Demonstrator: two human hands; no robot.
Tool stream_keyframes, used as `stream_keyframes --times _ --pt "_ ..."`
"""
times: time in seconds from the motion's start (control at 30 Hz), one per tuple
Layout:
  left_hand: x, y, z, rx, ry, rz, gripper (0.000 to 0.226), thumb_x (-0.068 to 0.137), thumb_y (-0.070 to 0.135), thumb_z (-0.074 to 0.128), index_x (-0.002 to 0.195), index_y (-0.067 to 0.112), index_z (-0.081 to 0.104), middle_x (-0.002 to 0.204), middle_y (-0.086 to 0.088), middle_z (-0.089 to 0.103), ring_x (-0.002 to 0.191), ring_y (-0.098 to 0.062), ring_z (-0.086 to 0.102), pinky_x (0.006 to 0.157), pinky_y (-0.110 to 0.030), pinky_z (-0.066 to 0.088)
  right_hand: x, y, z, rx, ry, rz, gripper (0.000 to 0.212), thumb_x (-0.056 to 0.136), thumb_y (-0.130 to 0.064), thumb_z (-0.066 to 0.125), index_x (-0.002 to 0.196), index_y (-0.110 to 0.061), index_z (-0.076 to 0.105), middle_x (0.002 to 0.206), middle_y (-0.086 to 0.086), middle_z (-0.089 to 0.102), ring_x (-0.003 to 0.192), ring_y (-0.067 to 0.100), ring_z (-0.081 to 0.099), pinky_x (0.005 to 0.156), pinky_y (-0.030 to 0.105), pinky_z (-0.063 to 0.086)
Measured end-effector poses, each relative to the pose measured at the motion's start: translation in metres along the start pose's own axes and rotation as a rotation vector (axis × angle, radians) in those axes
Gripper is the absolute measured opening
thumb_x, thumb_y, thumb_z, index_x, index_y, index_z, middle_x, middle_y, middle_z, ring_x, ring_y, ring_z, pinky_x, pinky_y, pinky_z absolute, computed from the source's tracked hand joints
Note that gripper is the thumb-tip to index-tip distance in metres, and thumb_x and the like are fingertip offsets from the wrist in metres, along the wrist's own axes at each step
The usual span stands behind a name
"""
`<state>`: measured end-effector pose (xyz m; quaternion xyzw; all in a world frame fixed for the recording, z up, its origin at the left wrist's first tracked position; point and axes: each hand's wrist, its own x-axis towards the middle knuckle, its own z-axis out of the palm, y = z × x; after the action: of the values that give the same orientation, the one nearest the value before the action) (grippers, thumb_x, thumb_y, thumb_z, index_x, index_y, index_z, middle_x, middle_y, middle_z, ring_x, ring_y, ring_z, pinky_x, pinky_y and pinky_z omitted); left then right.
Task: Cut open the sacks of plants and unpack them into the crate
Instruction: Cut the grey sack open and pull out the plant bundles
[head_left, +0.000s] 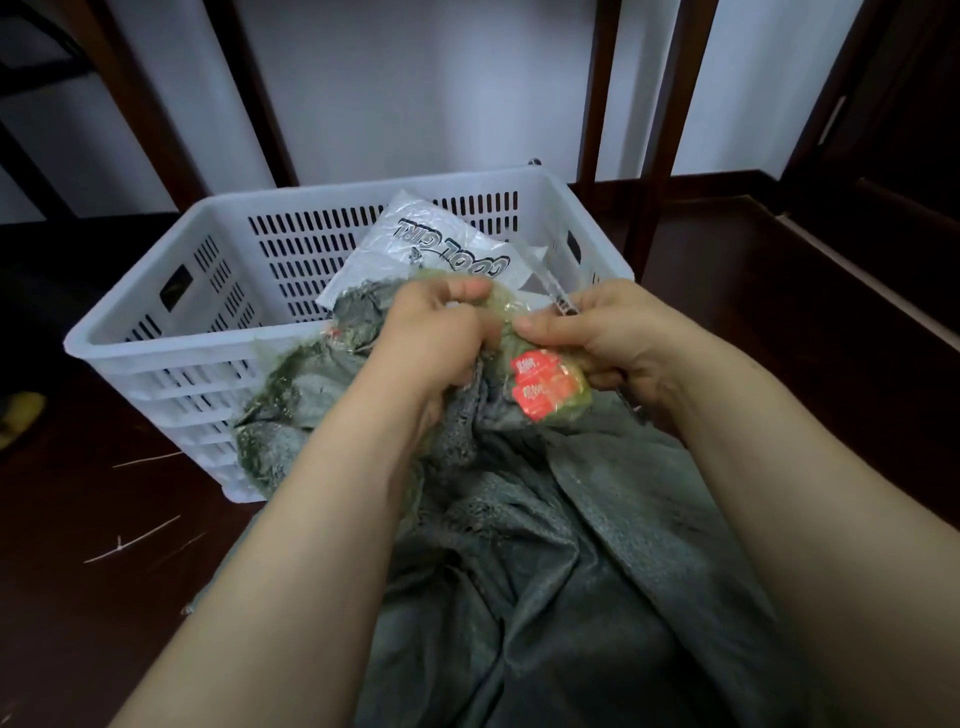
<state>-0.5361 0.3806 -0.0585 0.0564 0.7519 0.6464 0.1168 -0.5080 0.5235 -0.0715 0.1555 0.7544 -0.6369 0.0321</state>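
Left hand (431, 332) and right hand (597, 338) both pinch the plant packet (545, 384), fingers curled tight, above the sack (545, 519) mouth just before the crate (156, 343). It looks light, soft and slippery; best gripped by the bunched film.

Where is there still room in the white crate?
Inside the crate, the left part looks free, between its left wall and the printed plastic bag. The right is crowded: that bag, and at the near rim the left hand and right hand gripping the green packet.

The crate (208, 344) lies open at left; plastic bag (441, 244) fills its right; sack (311, 387) overhangs near rim.
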Motion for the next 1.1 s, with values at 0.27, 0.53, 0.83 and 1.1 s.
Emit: stream_keyframes --times 0.27,0.53,0.83,1.1 --pt "0.004 -0.004 -0.013 -0.319 -0.134 -0.210 0.016 0.084 0.017 0.060 0.099 0.016 0.058 0.081 0.001 0.061 0.053 -0.008 0.050 0.035 -0.010 0.030 0.007 -0.002 0.007 -0.016 0.256 -0.246 0.023 0.063 -0.010 0.086 0.068 -0.010 0.064 0.071 0.011 0.067 0.071 0.027 0.067 0.075 0.043 0.058" --pt "0.017 -0.018 -0.009 -0.245 0.105 -0.074 0.013 0.082 0.009 0.067 0.070 0.011 0.061 0.052 0.000 0.053 0.033 -0.009 0.033 0.030 -0.013 0.020 -0.005 -0.019 -0.004 -0.134 0.113 -0.195 0.025 0.096 -0.037 0.051 0.089 -0.016 0.062 0.079 0.002 0.062 0.039 0.007 0.036 0.036 0.016 0.025" --pt "0.020 -0.024 -0.009 -0.421 0.108 -0.208 0.020 0.074 0.019 0.080 0.079 0.007 0.065 0.077 -0.014 0.071 0.076 -0.030 0.065 0.085 -0.055 0.050 -0.033 -0.040 -0.031 -0.484 0.015 -0.226 0.018 0.090 -0.027 0.063 0.082 -0.016 0.075 0.050 -0.002 0.057 0.041 0.008 0.038 0.039 0.017 0.031" --pt "0.024 -0.034 -0.005 -0.145 0.228 0.050 0.025 0.079 0.018 0.073 0.053 0.019 0.072 0.070 -0.004 0.072 0.074 -0.024 0.069 0.082 -0.040 0.056 -0.026 -0.035 -0.026 -0.763 0.039 -0.229 0.014 0.085 -0.033 0.068 0.076 -0.024 0.075 0.048 -0.006 0.061 0.050 0.009 0.048 0.053 0.023 0.042"
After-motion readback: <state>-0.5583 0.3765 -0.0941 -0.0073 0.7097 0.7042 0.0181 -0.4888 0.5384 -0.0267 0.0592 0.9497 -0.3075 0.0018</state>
